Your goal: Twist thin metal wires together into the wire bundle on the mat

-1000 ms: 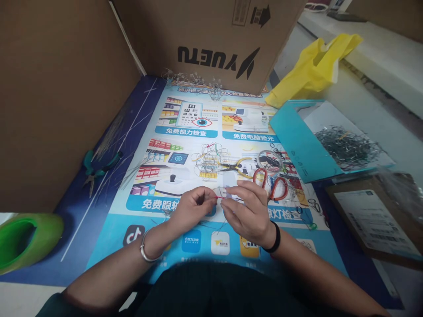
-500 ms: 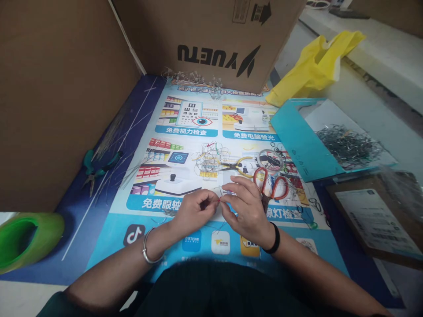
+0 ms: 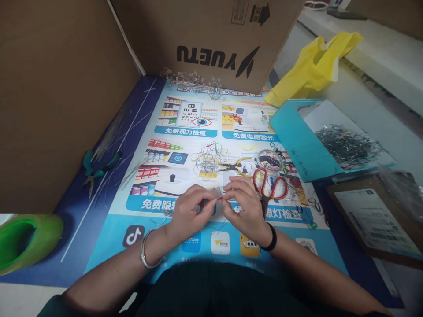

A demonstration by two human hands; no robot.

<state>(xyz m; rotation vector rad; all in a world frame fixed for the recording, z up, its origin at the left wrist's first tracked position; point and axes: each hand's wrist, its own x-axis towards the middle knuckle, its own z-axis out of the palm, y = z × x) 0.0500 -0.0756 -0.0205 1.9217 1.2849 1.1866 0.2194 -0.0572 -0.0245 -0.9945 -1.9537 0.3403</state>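
Note:
My left hand [image 3: 193,209] and my right hand [image 3: 244,209] meet over the printed poster, thumb and forefinger of each pinched. Between the fingertips shows a thin wire with a small red part [image 3: 220,198]; its exact kind is too small to make out. The other fingers of my right hand are loosely bent. Just beyond the hands lies a tangle of thin wire loops [image 3: 211,162]. Beside it are yellow-handled pliers [image 3: 238,166], and red-handled scissors [image 3: 269,187] lie right of my right hand.
Teal-handled pliers [image 3: 97,169] and loose straight wires [image 3: 110,136] lie left. A green tape roll [image 3: 31,242] stands at the near left. On the right are a blue box [image 3: 294,145] holding a wire heap [image 3: 348,145], a brown carton [image 3: 380,215] and a yellow bag [image 3: 313,70]. Cardboard [image 3: 211,26] stands behind.
My left hand has turned slightly, its thumb and forefinger now straighter. The red part shows a little more between the fingertips. My right hand has barely moved, its fingers drawn slightly together.

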